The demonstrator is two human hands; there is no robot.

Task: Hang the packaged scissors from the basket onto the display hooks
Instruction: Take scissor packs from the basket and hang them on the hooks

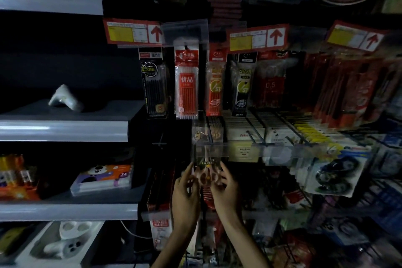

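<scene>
The left hand pinches the left edge of the scissors pack, which hangs in front of the person, below and just right of the red pen pack. The right hand grips its right edge. The pack looks light and slick, with stiff clear plastic. It is probably best held by the side edges, leaving the top free.

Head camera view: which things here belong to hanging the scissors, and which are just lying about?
Job in hand: packaged scissors, held between the left hand and the right hand.
Lying about: red refill pack, red price tag, orange-and-purple box, white object.
</scene>
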